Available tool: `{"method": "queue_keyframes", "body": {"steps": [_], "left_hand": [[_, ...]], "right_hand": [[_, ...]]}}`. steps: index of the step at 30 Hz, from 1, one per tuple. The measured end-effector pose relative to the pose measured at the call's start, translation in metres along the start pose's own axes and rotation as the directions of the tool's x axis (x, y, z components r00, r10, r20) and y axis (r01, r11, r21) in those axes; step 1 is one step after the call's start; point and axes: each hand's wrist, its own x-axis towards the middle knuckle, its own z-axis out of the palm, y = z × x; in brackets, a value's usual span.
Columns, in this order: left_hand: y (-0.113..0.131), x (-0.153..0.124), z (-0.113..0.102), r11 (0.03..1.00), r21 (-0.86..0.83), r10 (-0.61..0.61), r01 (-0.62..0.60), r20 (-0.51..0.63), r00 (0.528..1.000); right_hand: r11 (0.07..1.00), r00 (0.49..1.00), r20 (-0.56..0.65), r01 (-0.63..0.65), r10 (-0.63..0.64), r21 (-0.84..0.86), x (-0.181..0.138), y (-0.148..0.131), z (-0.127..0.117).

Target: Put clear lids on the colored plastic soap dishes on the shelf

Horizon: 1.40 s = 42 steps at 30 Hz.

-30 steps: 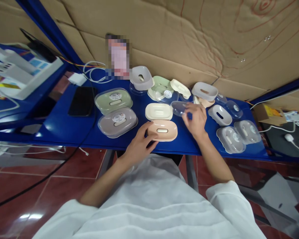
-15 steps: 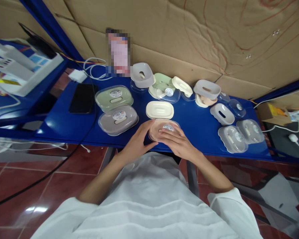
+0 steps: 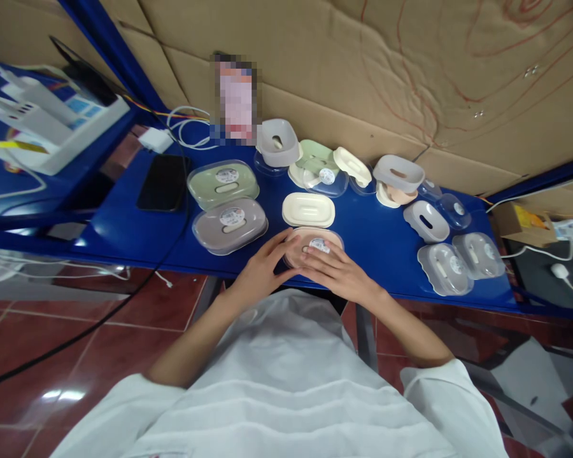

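A pink soap box point(image 3: 296, 249) with a clear lid and a round label lies at the table's front edge. My left hand point(image 3: 262, 270) grips its left end, thumb at the front and fingers over the far side. Across the lid's right part lie the fingers of my right hand point(image 3: 339, 272), covering some of the label; its thumb is mostly hidden. Just behind the box sits a cream soap tray point(image 3: 308, 209). Left of it are a lidded green soap box point(image 3: 223, 184) and a lidded grey soap box point(image 3: 230, 226).
Behind stand a grey tray point(image 3: 277, 143), a green tray point(image 3: 318, 154) and a tilted cream piece point(image 3: 352, 166). To the right are a grey holder point(image 3: 426, 221), clear lids point(image 3: 453, 211) and lidded boxes point(image 3: 445, 270). A black phone point(image 3: 162, 183) and cable lie left; cardboard point(image 3: 339, 83) backs the table.
The whole view has shifted slightly. Both hands stay on the pink soap box, the right fingers lying a little differently over its lid.
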Motion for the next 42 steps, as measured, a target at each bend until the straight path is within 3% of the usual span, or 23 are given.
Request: {"method": "queue_keyframes", "body": {"steps": [3, 6, 8, 12, 15, 18, 22, 25, 27, 30, 33, 38, 42], "left_hand": [[0.003, 0.0, -0.001, 1.0, 0.024, 0.003, -0.003, -0.011, 1.0], [0.008, -0.005, -0.004, 0.992, 0.127, 0.029, -0.024, -0.044, 0.999], [0.011, -0.01, -0.006, 0.97, 0.24, 0.072, -0.048, -0.091, 0.993], [0.015, -0.021, -0.007, 0.928, 0.362, 0.151, -0.092, -0.137, 0.979], [0.016, -0.022, -0.003, 0.916, 0.391, 0.158, -0.091, -0.143, 0.977], [0.016, -0.012, 0.002, 0.891, 0.453, 0.108, -0.033, -0.142, 0.984], [0.014, 0.018, 0.008, 0.869, 0.487, 0.001, 0.09, -0.185, 0.983], [0.012, 0.039, 0.011, 0.881, 0.444, -0.039, 0.162, -0.272, 0.961], [0.014, 0.045, 0.012, 0.901, 0.42, 0.005, 0.105, -0.251, 0.968], [0.021, 0.039, 0.013, 0.917, 0.383, 0.134, -0.11, -0.036, 0.99], [0.024, 0.027, 0.011, 0.915, 0.334, 0.193, -0.229, 0.138, 0.971], [0.018, 0.015, 0.007, 0.951, 0.259, 0.145, -0.167, 0.103, 0.984], [0.012, 0.012, 0.007, 0.962, 0.226, 0.138, -0.153, 0.079, 0.987]], "right_hand": [[0.989, 0.992, -0.093, -0.075, 0.088, 0.131, 0.001, 0.006, -0.004], [0.951, 0.941, -0.209, -0.222, 0.266, 0.214, 0.006, 0.027, -0.013], [0.93, 0.916, -0.199, -0.309, 0.347, 0.2, 0.011, 0.046, -0.018], [0.941, 0.94, -0.065, -0.329, 0.334, 0.082, 0.014, 0.068, -0.016], [0.919, 0.92, -0.054, -0.392, 0.389, -0.045, -0.002, 0.064, -0.015], [0.865, 0.871, -0.134, -0.488, 0.473, -0.117, -0.036, 0.056, -0.021], [0.802, 0.804, -0.232, -0.583, 0.547, -0.129, -0.08, 0.048, -0.029], [0.808, 0.801, -0.223, -0.584, 0.556, -0.083, -0.088, 0.035, -0.03], [0.838, 0.828, -0.18, -0.545, 0.531, -0.037, -0.081, 0.025, -0.03], [0.892, 0.882, -0.136, -0.45, 0.451, 0.043, -0.059, 0.021, -0.032], [0.899, 0.877, -0.203, -0.436, 0.436, 0.048, -0.03, 0.043, -0.036], [0.866, 0.867, -0.174, -0.488, 0.467, -0.11, 0.023, 0.111, -0.027], [0.831, 0.849, -0.164, -0.526, 0.502, -0.18, 0.043, 0.133, -0.014]]}}
